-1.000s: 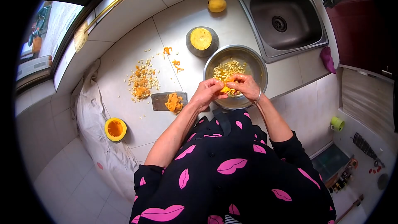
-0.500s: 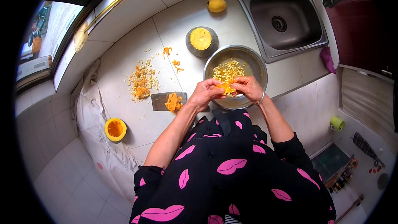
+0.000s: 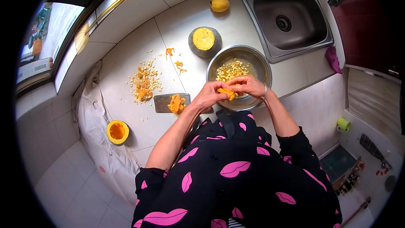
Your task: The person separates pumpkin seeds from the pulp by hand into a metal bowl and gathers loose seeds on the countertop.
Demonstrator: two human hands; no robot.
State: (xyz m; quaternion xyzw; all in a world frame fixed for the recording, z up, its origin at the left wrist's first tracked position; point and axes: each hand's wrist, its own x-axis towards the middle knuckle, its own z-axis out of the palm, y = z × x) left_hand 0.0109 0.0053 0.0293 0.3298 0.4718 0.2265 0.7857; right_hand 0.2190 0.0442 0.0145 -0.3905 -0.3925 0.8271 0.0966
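Over the near side of a steel bowl (image 3: 264, 68), my left hand (image 3: 210, 95) pinches a clump of orange pumpkin pulp (image 3: 229, 94). My right hand (image 3: 249, 87) is closed on the same clump from the other side, its fingers bent over the top. Pale pumpkin seeds (image 3: 231, 69) lie in the bowl beneath. Left of my left hand is a cleaver (image 3: 159, 104) flat on the counter, with more stringy pulp (image 3: 177, 103) heaped on its blade. My left forearm hides part of its handle.
Seeds and pulp scraps (image 3: 144, 85) are scattered on the counter. A cut pumpkin (image 3: 206, 52) stands behind the bowl, and a hollowed pumpkin piece (image 3: 118, 132) sits at left. A yellow fruit (image 3: 219, 4) lies near the wall, left of the sink (image 3: 291, 21).
My right hand has shifted slightly left and its fingers have folded over the pulp. The clump now looks more bunched between my two hands.
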